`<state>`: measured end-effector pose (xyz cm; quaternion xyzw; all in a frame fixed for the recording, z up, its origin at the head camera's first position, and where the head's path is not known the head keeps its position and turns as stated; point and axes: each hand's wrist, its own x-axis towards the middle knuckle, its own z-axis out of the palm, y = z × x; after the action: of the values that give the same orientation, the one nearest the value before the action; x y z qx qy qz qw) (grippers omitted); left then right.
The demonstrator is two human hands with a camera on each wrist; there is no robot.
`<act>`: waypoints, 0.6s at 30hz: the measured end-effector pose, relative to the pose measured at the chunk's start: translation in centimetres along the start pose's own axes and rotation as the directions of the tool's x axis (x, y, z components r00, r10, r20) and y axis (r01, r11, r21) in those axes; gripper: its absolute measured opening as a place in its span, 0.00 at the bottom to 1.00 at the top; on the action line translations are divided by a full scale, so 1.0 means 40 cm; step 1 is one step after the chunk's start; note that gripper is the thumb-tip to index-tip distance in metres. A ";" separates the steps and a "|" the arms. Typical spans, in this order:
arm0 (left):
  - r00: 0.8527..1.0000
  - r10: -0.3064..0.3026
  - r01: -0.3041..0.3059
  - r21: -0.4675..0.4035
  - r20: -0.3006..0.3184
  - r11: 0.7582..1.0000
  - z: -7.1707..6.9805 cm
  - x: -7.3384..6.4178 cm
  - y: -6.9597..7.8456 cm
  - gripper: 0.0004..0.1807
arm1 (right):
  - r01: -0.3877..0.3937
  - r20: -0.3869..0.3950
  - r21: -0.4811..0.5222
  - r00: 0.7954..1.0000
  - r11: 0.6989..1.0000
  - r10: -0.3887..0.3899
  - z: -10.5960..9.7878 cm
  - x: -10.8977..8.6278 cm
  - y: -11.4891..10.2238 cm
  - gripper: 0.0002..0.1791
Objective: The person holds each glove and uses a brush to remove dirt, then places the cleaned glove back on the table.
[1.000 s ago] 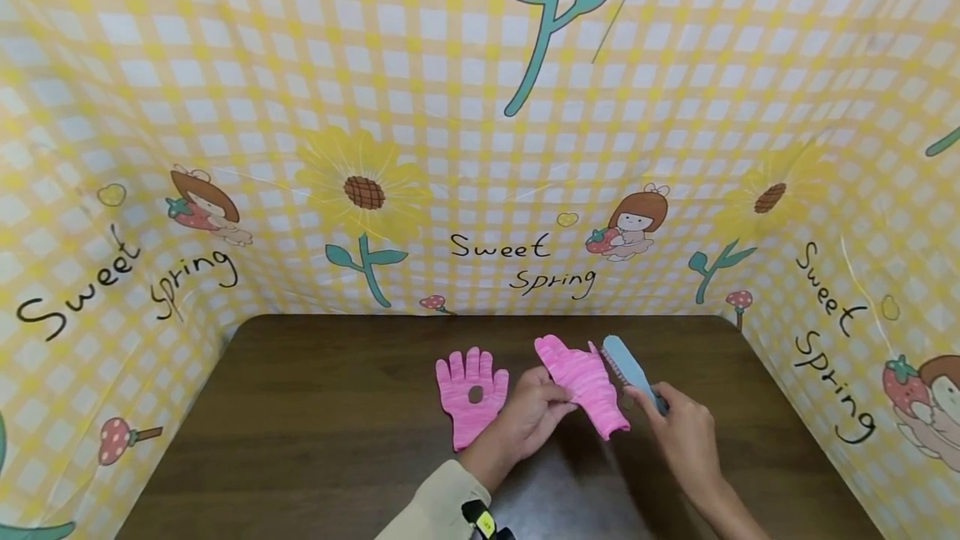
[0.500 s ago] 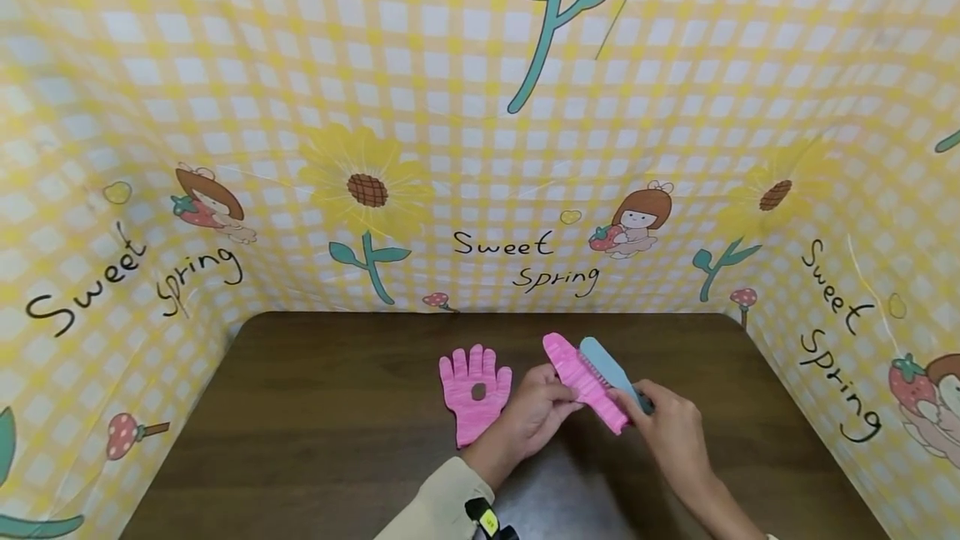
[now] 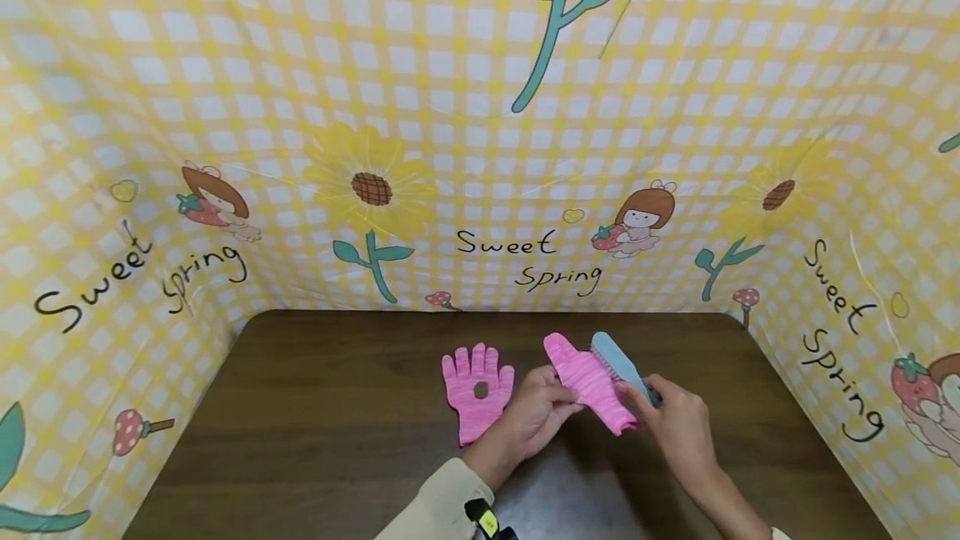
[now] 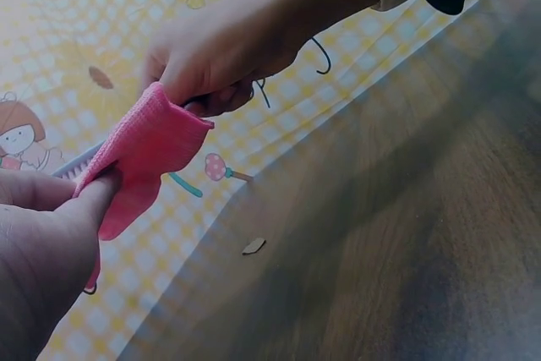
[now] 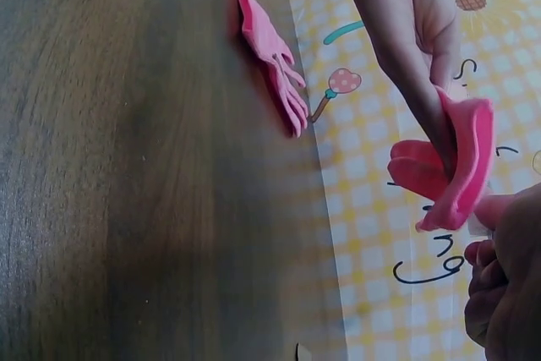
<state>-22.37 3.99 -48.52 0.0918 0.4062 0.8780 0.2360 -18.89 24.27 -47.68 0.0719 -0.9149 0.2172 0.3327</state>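
My left hand (image 3: 536, 411) pinches a pink knit glove (image 3: 588, 382) between thumb and fingers, holding it up over the table. In my right hand (image 3: 681, 427) is a light blue brush (image 3: 621, 358), gripped by its dark handle. Its bristles face the glove's right side and meet it there. The left wrist view shows the thumb pressing the glove (image 4: 139, 162), whose cuff points to the right hand (image 4: 224, 52). A matching pink glove (image 3: 474, 419) lies flat to the left, fingers pointing away, with a round brown spot (image 3: 481, 390) on its palm.
Everything is over a dark wooden table (image 3: 330, 415). A yellow checked cloth (image 3: 495, 148) with printed flowers and lettering rises around its back and sides. A small pale chip (image 4: 254, 246) lies on the tabletop in the left wrist view.
The brush first swung left onto the held glove, then shifted slightly back right and up. The held glove turned narrow and now shows broader again. The glove on the table stayed put.
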 end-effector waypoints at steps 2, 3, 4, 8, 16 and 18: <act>1.000 0.001 -0.001 -0.002 -0.009 1.000 0.000 0.000 -0.002 0.30 | -0.022 0.004 -0.004 1.000 1.000 0.022 -0.001 -0.001 0.003 0.13; 1.000 0.004 -0.004 0.000 -0.013 1.000 0.000 -0.001 -0.003 0.29 | -0.037 0.005 -0.001 0.999 0.999 0.037 -0.002 -0.001 0.004 0.13; 1.000 0.004 -0.004 0.000 -0.019 1.000 0.000 -0.002 -0.004 0.29 | -0.053 0.007 0.007 0.999 0.999 0.053 -0.004 -0.001 0.004 0.12; 1.000 0.004 -0.004 -0.003 -0.023 1.000 -0.003 -0.005 -0.006 0.29 | -0.064 0.025 0.050 0.998 0.997 0.063 -0.011 -0.001 -0.011 0.11; 1.000 -0.006 0.006 -0.012 0.010 1.000 -0.004 0.000 0.007 0.33 | 0.111 0.052 0.076 0.992 0.991 -0.116 -0.005 -0.016 -0.061 0.12; 1.000 -0.014 0.014 -0.005 0.004 1.000 -0.003 0.000 0.008 0.33 | 0.105 0.047 0.069 0.993 0.992 -0.108 -0.004 -0.015 -0.061 0.11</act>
<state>-22.50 3.74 -48.36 0.0901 0.4041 0.8771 0.2434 -17.66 22.17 -47.10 0.1373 -0.9100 0.2276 0.3181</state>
